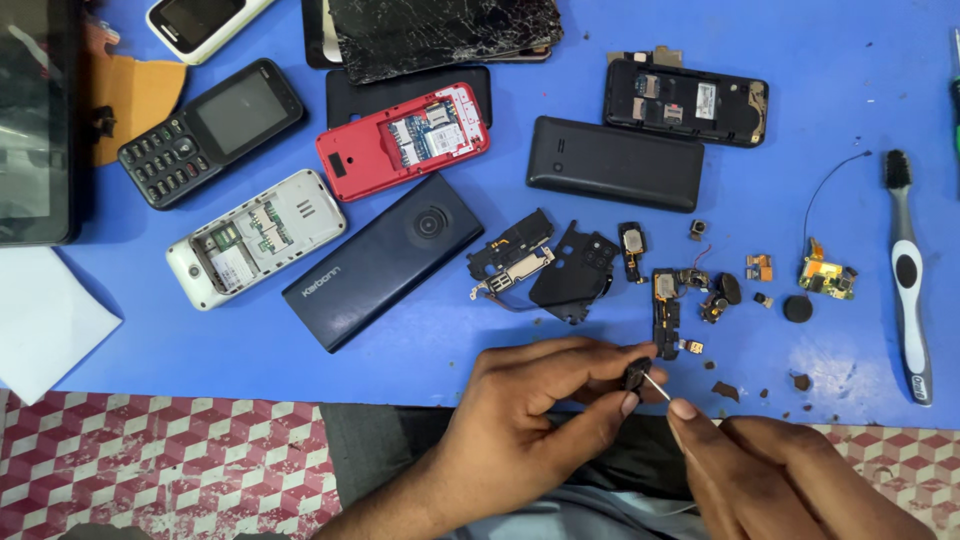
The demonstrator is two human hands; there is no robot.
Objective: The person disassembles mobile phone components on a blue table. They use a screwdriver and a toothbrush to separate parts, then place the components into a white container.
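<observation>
Head view: both hands work one small black part over the blue tabletop (pixel 780 60).
Left hand (pixel 530 410) pinches the small black part (pixel 635 375); right hand (pixel 770 465) grips a thin pin (pixel 657 387) touching it, just below the scattered phone pieces (pixel 665 290). Toothbrush (pixel 908 275) lies far right.

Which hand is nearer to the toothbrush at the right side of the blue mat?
Right. The right hand is below and left of the toothbrush, apart from it. The left hand is much farther left, pinching a small black part.
</observation>
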